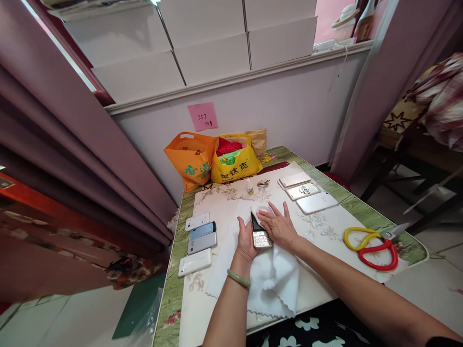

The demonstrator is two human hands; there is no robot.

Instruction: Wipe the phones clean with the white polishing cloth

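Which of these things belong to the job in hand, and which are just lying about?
Job in hand:
keypad phone, at the left hand
white cloth, under the right hand
probably left phone row, right phone row

Lying about, apparently:
scissors
orange bag
yellow bag
pink note

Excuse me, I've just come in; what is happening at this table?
A person holds a silver-and-black keypad phone in the left hand, while the right hand lies over the upper part of it, seemingly with a fold of soft white cloth between. Four flat white, blue and grey phones lie to the left, three flat pale phones to the right, beyond the red-and-yellow-handled metal scissors.
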